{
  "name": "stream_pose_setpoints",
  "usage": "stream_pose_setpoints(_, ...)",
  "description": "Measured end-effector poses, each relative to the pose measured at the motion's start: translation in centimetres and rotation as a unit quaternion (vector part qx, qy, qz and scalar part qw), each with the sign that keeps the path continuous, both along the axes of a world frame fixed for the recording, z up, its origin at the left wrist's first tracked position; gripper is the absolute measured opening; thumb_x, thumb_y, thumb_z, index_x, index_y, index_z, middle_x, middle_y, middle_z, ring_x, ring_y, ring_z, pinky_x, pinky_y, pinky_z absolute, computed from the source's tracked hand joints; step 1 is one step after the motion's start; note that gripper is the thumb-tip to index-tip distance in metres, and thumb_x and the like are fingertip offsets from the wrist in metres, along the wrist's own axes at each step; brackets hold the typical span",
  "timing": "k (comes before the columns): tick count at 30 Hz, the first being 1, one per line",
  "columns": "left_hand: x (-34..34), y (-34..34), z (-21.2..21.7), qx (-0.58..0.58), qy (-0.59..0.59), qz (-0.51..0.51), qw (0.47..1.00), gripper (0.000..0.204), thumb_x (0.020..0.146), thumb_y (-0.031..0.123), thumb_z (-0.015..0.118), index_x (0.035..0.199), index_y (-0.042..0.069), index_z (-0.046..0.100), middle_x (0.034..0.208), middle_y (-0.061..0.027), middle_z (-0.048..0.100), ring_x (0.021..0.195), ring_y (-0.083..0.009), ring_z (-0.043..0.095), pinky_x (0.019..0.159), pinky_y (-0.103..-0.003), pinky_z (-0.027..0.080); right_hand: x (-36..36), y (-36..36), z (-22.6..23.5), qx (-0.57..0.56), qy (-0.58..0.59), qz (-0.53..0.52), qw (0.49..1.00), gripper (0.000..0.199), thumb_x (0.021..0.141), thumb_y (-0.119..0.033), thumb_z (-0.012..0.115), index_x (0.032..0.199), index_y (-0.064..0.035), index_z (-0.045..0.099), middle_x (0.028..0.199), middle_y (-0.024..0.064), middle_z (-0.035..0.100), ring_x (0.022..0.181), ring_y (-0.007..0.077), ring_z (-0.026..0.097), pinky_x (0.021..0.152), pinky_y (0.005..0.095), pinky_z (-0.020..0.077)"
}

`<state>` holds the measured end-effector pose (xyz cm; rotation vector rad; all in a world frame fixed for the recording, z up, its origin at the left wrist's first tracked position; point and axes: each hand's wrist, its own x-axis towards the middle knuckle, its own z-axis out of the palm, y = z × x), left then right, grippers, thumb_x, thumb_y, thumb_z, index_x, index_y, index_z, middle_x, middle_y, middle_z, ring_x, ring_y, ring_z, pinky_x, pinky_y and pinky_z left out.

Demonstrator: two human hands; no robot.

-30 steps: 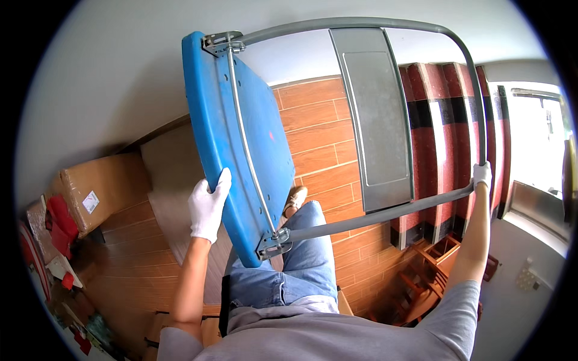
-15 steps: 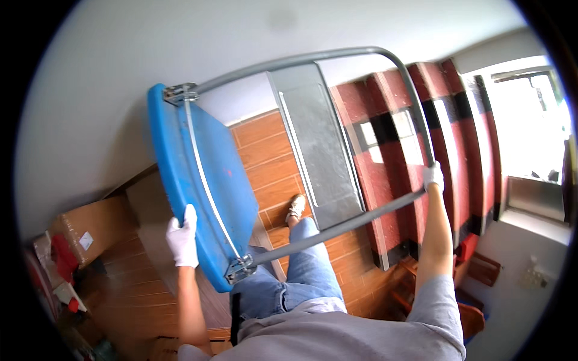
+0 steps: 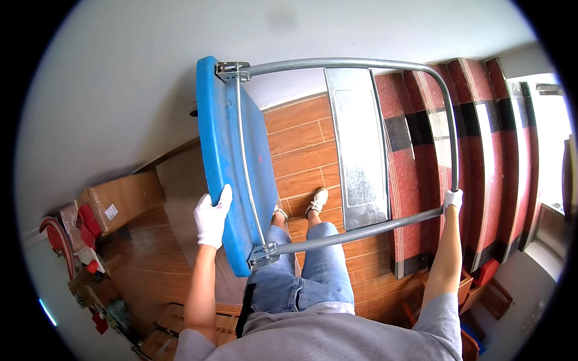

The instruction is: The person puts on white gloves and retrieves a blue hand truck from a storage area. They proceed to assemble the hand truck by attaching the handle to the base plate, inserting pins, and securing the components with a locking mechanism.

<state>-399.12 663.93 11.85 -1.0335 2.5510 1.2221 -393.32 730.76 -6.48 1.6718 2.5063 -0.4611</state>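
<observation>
I carry a platform trolley on its side, its blue deck point(image 3: 211, 162) standing on edge at the left and its grey tubular handle point(image 3: 355, 236) reaching right. Metal hinge brackets point(image 3: 263, 256) and a thin silver rod point(image 3: 250, 171) join handle and deck. My left hand point(image 3: 212, 219), in a white glove, is closed on the deck's outer edge, thumb over the rim; its other fingertips are partly hidden. My right hand point(image 3: 453, 200), also gloved in white, wraps round the handle's near right corner.
Red and black stairs point(image 3: 415, 180) rise at the right, beside a grey metal ramp plate point(image 3: 361, 150). A cardboard box point(image 3: 123, 201) and mixed items stand at the left. Wooden chairs point(image 3: 497, 298) are at the lower right; a white wall point(image 3: 138, 90) runs along the far side.
In the picture the trolley has shifted right and turned more upright, both hands still on it. The floor and stairs have shifted too, and both shoes now show.
</observation>
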Motion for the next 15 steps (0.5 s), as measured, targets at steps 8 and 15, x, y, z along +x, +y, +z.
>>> stream_pose_setpoints(8,-1.6,4.7,0.5,0.134,-0.049,0.024,0.989,0.029,0.086,0.031,0.071,0.088,0.002,0.070,0.076,0.0053,0.060,0.069,-0.0021,0.050,0.065,-0.020,0.043,5.6,-4.9,-7.3,-0.395,0.391,-0.355,0.752,0.012,0.086,-0.014,0.064,0.086,-0.0064,0.055,0.069,0.0067,0.054,0.064,0.0246,0.055,0.062,0.0409,0.0498)
stream_pose_setpoints(15,-2.7,8.8,-1.1,0.188,-0.059,-0.047,0.979,0.033,0.088,0.030,0.068,0.094,-0.002,0.069,0.082,0.0018,0.063,0.074,-0.0041,0.053,0.071,-0.022,0.045,7.0,-16.0,-8.7,-0.383,0.416,-0.442,0.696,0.014,0.079,-0.013,0.067,0.072,-0.0093,0.056,0.063,0.0029,0.054,0.056,0.0173,0.052,0.057,0.0305,0.0460)
